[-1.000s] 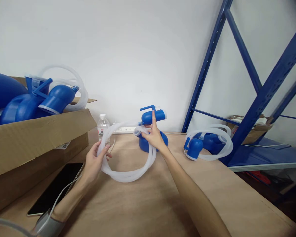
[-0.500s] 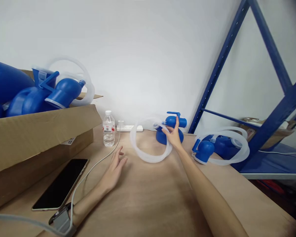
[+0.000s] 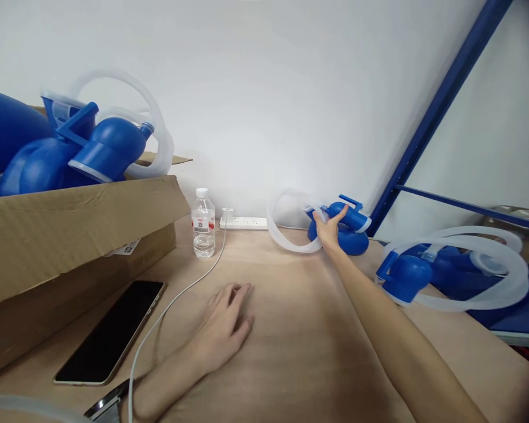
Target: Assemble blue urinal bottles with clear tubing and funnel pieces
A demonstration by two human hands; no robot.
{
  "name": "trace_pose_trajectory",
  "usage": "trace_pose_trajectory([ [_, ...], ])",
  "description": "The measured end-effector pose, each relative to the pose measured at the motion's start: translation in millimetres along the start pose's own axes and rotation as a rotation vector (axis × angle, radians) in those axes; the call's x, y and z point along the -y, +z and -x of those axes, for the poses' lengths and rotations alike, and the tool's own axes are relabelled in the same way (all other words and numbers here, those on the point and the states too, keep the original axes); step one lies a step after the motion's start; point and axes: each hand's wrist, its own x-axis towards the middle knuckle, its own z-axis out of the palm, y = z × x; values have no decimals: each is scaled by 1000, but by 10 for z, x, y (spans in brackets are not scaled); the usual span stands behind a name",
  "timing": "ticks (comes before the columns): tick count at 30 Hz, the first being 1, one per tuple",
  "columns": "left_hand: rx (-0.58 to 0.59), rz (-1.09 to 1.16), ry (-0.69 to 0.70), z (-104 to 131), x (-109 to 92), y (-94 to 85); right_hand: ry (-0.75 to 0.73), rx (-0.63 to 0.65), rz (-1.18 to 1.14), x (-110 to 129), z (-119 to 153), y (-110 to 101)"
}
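Note:
Near the wall, my right hand (image 3: pixel 330 230) grips a blue plastic piece (image 3: pixel 349 216) with a handle and a coiled clear tube (image 3: pixel 291 242). Beneath that piece lies a blue container (image 3: pixel 351 241) on the table. My left hand (image 3: pixel 223 329) rests over the wooden tabletop (image 3: pixel 286 341) with its fingers apart, holding nothing. A second blue set (image 3: pixel 409 276) with its own coiled tube (image 3: pixel 489 302) lies at the right side of the table.
A cardboard box (image 3: pixel 79 226) full of blue plastic parts (image 3: pixel 114 147) stands at the left. Near it are a black phone (image 3: pixel 110 335), a water bottle (image 3: pixel 203 226), a white power strip (image 3: pixel 247 223) and a white cable (image 3: pixel 176 291). Blue shelving (image 3: pixel 441 111) rises at the right.
The view has shifted. My right hand has shifted the blue piece and tube rightward by the wall, and the piece now tilts differently. My left hand has come back toward me.

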Motion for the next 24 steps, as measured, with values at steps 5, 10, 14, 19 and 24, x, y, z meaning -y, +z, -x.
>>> trace_pose_trajectory([
  [5,69,-61,2,1,-15,-14,193,-134,176,152,97,412],
  [10,75,-58,14,5,-13,-27,258,-71,287,260,90,482],
  [14,35,-53,37,11,6,-5,187,401,404,340,-52,25],
  [19,48,-73,44,9,-7,-11,212,841,317,597,26,-696],
  [24,101,-114,28,-2,-68,-67,-200,810,347,683,347,-1168],
])
